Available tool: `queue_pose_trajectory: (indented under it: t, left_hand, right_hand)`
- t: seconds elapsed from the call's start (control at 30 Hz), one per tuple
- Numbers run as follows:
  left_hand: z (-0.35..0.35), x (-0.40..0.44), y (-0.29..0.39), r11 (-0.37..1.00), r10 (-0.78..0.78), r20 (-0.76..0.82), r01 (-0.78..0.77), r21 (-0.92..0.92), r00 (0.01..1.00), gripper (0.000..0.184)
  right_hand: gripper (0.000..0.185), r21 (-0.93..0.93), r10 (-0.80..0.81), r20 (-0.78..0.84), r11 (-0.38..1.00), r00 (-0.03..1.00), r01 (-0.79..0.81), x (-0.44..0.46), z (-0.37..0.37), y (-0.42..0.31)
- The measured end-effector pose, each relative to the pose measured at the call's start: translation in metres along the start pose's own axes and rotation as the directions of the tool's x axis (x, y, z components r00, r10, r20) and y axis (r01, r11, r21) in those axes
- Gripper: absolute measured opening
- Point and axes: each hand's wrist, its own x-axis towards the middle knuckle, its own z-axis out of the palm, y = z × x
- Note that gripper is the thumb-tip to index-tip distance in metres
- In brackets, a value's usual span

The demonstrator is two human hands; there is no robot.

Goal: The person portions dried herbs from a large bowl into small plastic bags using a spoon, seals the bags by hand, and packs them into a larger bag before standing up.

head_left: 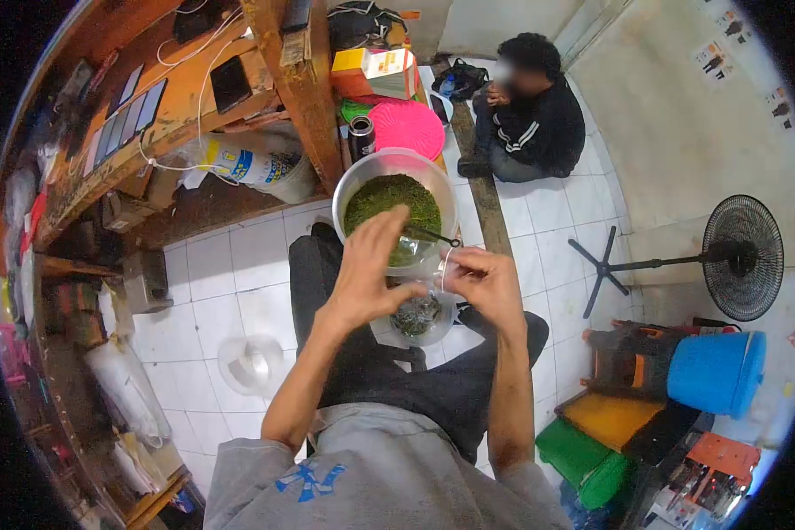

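My left hand (371, 269) is open with its fingers spread, in front of a large clear bowl (343, 190) that holds chopped green material (393, 196). My right hand (484, 278) pinches a small clear plastic bag (426, 268), with a thin white band by the fingers. A dark-handled utensil (433, 235) lies over the bowl's near right side. Below the hands, a smaller clear container (442, 329) holds small filled plastic bags (415, 314).
A pink lid (408, 130) and a dark bottle (361, 140) stand behind the bowl. Another person (539, 115) sits on the floor at the back right. A wooden shelf (305, 115) rises at left; a fan (742, 256) stands right. An empty clear container (250, 365) is at left.
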Motion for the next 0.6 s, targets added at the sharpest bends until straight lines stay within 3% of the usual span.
queue_pose_trajectory:
  t: [0.07,0.1,0.13,0.23,0.33,0.4,0.47,0.5,0.57,0.6]
  left_hand:
    - [-0.006,-0.008,0.002,0.991,0.089,0.339,-0.119,0.067,0.936,0.104]
    - [-0.003,-0.013,0.002,0.981,0.141,0.332,-0.177,0.081,0.933,0.091]
    - [0.001,-0.02,-0.003,0.981,0.134,0.325,-0.171,0.087,0.936,0.091]
    - [0.008,-0.035,-0.015,0.993,0.114,0.249,-0.115,-0.01,0.962,0.061]
    - [0.004,-0.049,-0.029,0.998,0.064,0.212,-0.065,-0.003,0.975,0.061]
    - [-0.001,-0.055,-0.033,1.0,-0.003,0.172,0.002,0.008,0.985,0.063]
    - [-0.006,-0.059,-0.034,0.998,-0.058,0.132,0.057,0.016,0.99,0.065]
    - [-0.01,-0.062,-0.033,0.996,-0.089,0.111,0.088,0.011,0.99,0.066]
    - [-0.022,-0.067,-0.035,0.992,-0.122,0.083,0.122,0.011,0.989,0.068]
    - [-0.029,-0.07,-0.039,0.987,-0.16,0.081,0.159,0.016,0.984,0.068]
  right_hand:
    - [0.033,-0.02,-0.001,0.039,1.0,0.999,0.001,-0.003,0.011,0.0]
    - [0.032,-0.072,-0.012,0.055,0.997,0.998,0.016,-0.004,0.018,0.001]
    - [0.032,-0.124,-0.025,0.07,0.992,0.997,0.033,-0.004,0.024,0.002]
    - [0.029,-0.148,-0.019,0.139,0.988,0.99,0.04,0.0,0.033,0.004]
    - [0.027,-0.056,-0.061,0.201,0.996,0.978,0.074,0.02,0.032,0.022]
    - [0.027,-0.288,-0.12,-0.034,0.952,0.992,0.106,0.054,0.033,0.047]
    - [0.021,-0.693,-0.181,0.035,0.705,0.983,0.154,0.082,0.041,0.057]
    - [0.021,-0.692,-0.184,0.032,0.705,0.982,0.155,0.093,0.046,0.07]
    - [0.013,-0.893,0.068,0.266,0.392,0.961,0.22,0.117,0.057,0.092]
    - [0.013,-0.89,0.06,0.276,0.392,0.959,0.231,0.126,0.058,0.091]
